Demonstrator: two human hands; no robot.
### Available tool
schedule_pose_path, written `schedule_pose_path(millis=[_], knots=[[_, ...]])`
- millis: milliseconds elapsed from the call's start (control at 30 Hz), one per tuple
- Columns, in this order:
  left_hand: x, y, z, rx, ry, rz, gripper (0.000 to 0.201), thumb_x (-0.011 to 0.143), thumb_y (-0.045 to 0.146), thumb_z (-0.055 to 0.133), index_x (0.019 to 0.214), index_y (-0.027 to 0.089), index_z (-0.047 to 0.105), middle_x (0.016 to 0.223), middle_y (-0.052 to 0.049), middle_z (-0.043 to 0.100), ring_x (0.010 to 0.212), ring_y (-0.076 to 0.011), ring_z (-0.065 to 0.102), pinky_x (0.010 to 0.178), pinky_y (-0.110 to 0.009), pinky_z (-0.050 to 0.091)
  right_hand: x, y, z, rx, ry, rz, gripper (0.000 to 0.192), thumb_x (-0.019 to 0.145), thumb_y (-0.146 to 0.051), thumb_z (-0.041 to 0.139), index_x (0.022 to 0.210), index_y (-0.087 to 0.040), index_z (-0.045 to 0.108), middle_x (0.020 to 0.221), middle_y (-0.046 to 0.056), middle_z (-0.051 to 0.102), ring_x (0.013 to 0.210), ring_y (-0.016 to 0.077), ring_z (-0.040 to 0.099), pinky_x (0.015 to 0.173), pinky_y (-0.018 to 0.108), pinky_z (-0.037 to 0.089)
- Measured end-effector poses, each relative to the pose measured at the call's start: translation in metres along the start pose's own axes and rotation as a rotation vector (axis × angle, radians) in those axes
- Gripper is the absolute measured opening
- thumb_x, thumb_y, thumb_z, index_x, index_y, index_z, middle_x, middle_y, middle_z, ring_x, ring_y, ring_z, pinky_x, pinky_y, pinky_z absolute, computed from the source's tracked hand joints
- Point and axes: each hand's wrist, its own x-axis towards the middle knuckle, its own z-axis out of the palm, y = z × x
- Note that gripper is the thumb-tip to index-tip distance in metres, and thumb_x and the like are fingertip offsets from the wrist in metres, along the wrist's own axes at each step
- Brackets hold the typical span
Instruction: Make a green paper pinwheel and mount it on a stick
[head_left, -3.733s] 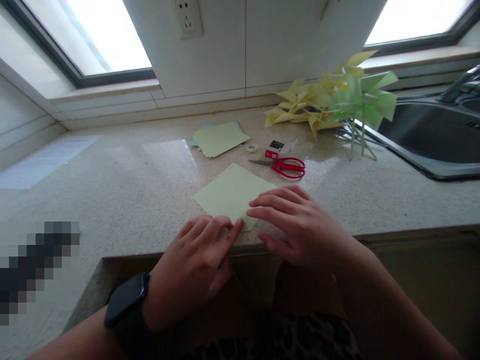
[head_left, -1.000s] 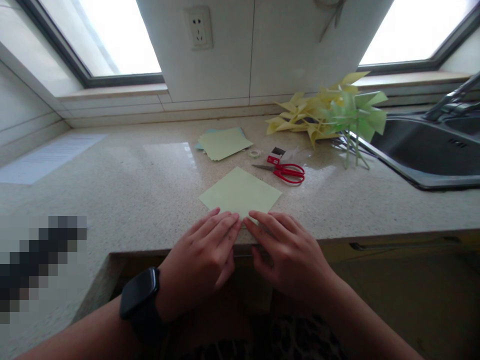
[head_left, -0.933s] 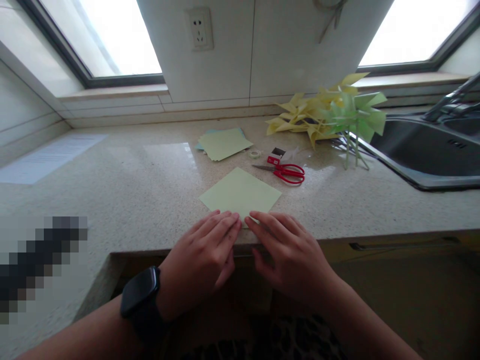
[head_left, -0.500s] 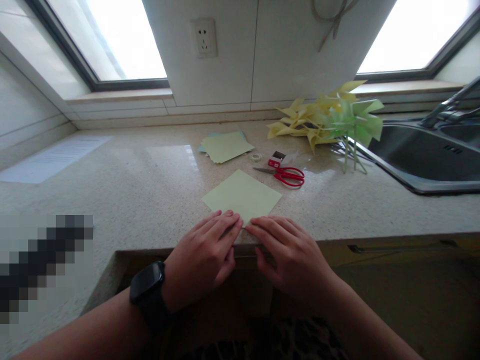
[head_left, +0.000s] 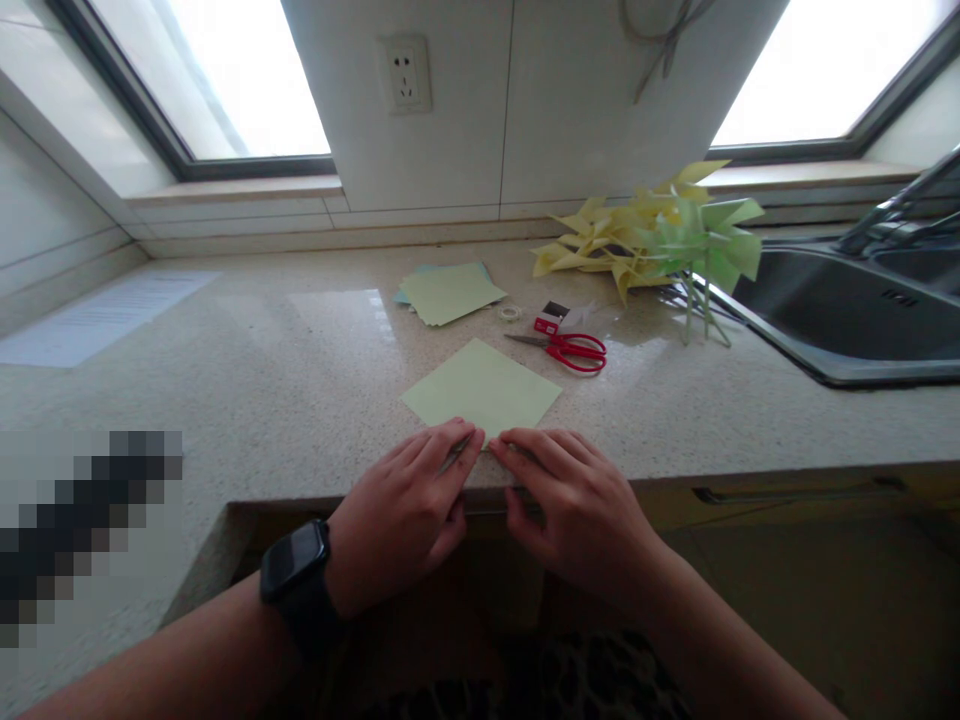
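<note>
A pale green square of paper (head_left: 484, 390) lies like a diamond on the speckled countertop (head_left: 285, 380), its near corner by the front edge. My left hand (head_left: 405, 505), with a black watch on the wrist, rests its fingertips on that near corner from the left. From the right, my right hand (head_left: 577, 505) presses its fingertips on the same corner. The two sets of fingertips almost meet there. The corner itself is hidden under the fingers.
Red-handled scissors (head_left: 570, 348), a small red box (head_left: 550, 318) and a tape roll (head_left: 510, 312) lie behind the sheet. A stack of paper sheets (head_left: 448, 292) sits further back. Yellow and green paper pinwheels (head_left: 660, 235) are piled beside the steel sink (head_left: 862, 310) at right.
My right hand has slid from the sheet's right side down to its near corner, meeting my left hand. The view has tilted up slightly. The sheet has stayed in place.
</note>
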Motion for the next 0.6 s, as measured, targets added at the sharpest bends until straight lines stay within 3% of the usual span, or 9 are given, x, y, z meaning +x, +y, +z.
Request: schedule_pose_path(millis=[600], knots=[[0.0068, -0.0017, -0.0024, -0.009, -0.053, -0.027, 0.073, 0.083, 0.019, 0.06, 0.15, 0.004, 0.037, 0.15, -0.02, 0.046, 0.133, -0.034, 0.047, 0.112, -0.049, 0.044, 0.003, -0.0044, 0.0023, -0.113, -0.058, 0.062, 0.052, 0.089, -0.028, 0.054, 0.137, -0.009, 0.057, 0.138, 0.013, 0.059, 0.11, 0.0315, 0.056, 0.097, 0.05, 0.05]])
